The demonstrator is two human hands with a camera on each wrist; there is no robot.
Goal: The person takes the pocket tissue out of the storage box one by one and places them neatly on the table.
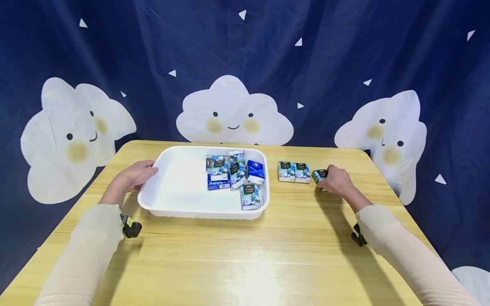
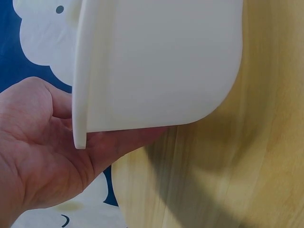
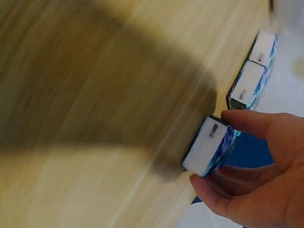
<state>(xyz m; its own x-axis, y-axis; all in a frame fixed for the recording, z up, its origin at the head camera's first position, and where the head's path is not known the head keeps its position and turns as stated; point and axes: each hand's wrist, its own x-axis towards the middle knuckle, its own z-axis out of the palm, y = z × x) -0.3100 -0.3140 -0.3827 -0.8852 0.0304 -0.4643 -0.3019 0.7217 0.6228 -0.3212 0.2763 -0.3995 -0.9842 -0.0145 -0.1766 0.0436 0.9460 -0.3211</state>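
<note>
My left hand (image 1: 138,174) grips the left end of a white plastic tray (image 1: 172,208). In the left wrist view the thumb is at the rim, and fingers reach under the tray wall (image 2: 161,61). At the right of the table, my right hand (image 1: 337,182) pinches a small tissue pack (image 1: 318,174) with a black and blue floral wrapper. The right wrist view shows thumb and fingers at opposite ends of that tissue pack (image 3: 206,147). Left of it, two matching packs (image 1: 294,172) lie side by side. Several more packs (image 1: 250,196) lie inside the tray's right half, some stacked.
Among the packs in the tray is a plain blue one (image 1: 255,171). The light wooden table (image 1: 214,255) ends at a rounded back edge, with a dark blue cloud-print curtain (image 1: 325,63) behind it. Both wrists carry small black cameras.
</note>
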